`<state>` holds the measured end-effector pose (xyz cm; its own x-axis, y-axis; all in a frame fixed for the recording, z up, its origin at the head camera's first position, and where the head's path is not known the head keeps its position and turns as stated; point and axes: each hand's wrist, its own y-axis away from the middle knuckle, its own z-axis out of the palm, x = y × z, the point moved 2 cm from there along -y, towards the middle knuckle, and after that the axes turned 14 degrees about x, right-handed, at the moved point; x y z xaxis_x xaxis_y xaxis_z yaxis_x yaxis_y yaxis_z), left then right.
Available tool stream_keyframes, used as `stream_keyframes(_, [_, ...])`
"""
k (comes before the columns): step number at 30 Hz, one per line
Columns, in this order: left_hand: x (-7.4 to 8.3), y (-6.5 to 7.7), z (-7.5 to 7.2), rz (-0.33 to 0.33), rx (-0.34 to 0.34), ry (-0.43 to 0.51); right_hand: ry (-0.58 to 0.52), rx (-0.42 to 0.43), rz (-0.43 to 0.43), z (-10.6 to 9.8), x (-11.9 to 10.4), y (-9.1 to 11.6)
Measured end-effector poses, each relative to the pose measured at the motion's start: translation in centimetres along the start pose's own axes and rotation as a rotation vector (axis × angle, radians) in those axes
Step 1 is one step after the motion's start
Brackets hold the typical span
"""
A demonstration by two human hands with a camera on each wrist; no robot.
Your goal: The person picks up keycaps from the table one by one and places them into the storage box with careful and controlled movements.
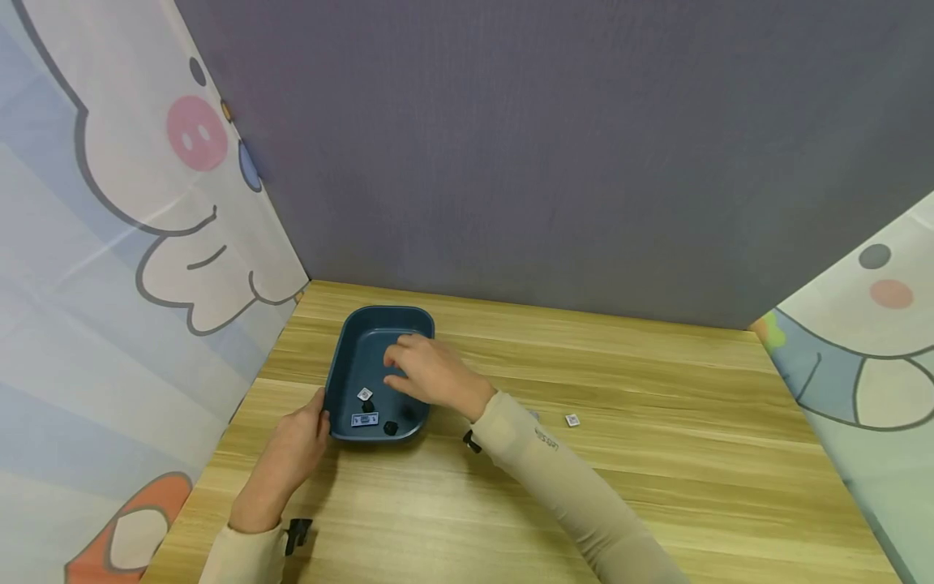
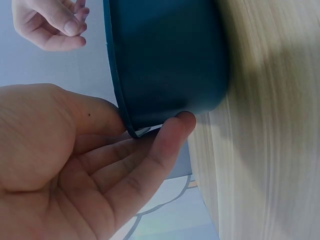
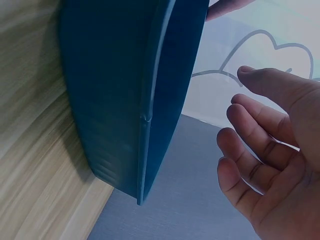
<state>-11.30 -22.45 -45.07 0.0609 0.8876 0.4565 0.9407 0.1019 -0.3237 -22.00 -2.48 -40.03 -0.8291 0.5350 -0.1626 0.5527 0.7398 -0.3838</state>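
A deep dark-blue tray [image 1: 379, 318] with rounded corners stands on the wooden table. My left hand [image 1: 295, 438] grips its near-left rim, thumb over the edge and fingers along the outer wall, as the left wrist view shows. Above the tray's right side hovers my right hand [image 1: 430, 373]. In the right wrist view its fingers [image 3: 260, 150] are loosely bent and apart, with nothing between them. Inside the tray lie a small white printed tile [image 1: 365, 394], a light-blue printed rectangular piece [image 1: 365, 419] and two small black pieces [image 1: 391, 427], all toward the near end.
Another small white printed tile [image 1: 572, 420] lies on the table [image 1: 657, 487], right of the tray. A small pale piece [image 1: 535, 415] peeks out beside the right sleeve. A grey panel [image 1: 511, 162] rises behind the table, with cartoon-printed cloths at both sides.
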Motion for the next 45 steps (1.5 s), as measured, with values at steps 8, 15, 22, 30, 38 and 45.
stream_keyframes(8, [-0.1,0.0,0.2,0.016,0.020,0.007,0.010,-0.002,-0.020,-0.7,0.0,1.0])
stream_keyframes(15, [-0.2,0.1,0.1,0.011,0.009,0.012,-0.024,0.062,-0.019,-1.8,0.4,3.6])
stream_keyframes(22, [-0.4,0.1,0.0,0.011,0.008,0.003,-0.033,0.092,0.071,-2.4,1.6,7.4])
stream_keyframes(30, [-0.3,0.0,0.1,-0.003,-0.011,0.001,0.007,0.076,0.142,-3.4,3.1,12.0])
stream_keyframes(38, [-0.3,-0.1,0.1,-0.004,-0.020,0.006,0.046,0.094,0.183,-3.9,4.2,16.6])
stream_keyframes(45, [-0.4,-0.1,0.2,-0.011,-0.038,0.002,0.153,0.114,0.265,-3.7,4.5,21.1])
